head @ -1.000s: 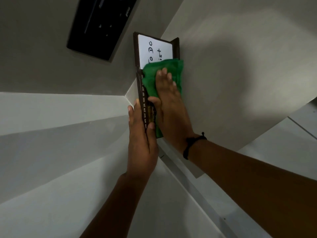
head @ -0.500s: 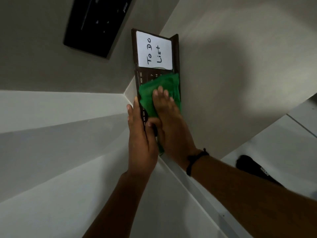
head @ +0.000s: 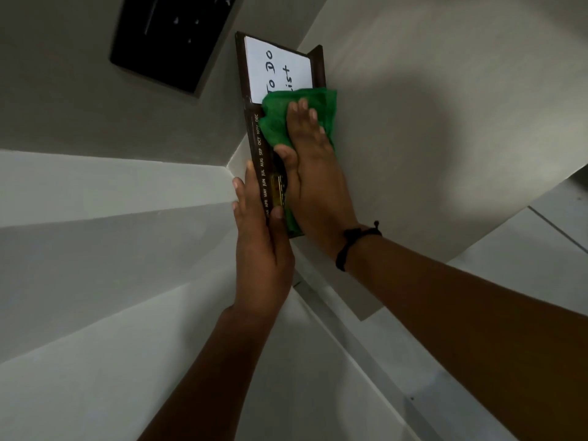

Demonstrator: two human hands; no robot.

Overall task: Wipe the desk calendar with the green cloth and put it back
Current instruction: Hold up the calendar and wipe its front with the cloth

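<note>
The desk calendar (head: 259, 144) is a dark brown board with month names down its left strip and a white "To Do List" card at its far end. My left hand (head: 261, 246) grips its near left edge, thumb on the front face. My right hand (head: 313, 173) lies flat on the green cloth (head: 276, 122), pressing it against the calendar's face just below the white card. The cloth covers the lower edge of the card and part of the writing. The cloth's near end shows under my right palm.
A black rectangular device (head: 171, 39) sits on the grey surface to the upper left. White stepped ledges (head: 95, 249) run along the left. A grey slab (head: 445, 122) lies behind the calendar on the right, with pale floor tiles (head: 541, 249) beyond.
My right hand slid the green cloth down the calendar, then back up toward the white card, covering part of the writing again. My left hand kept its hold on the left edge.
</note>
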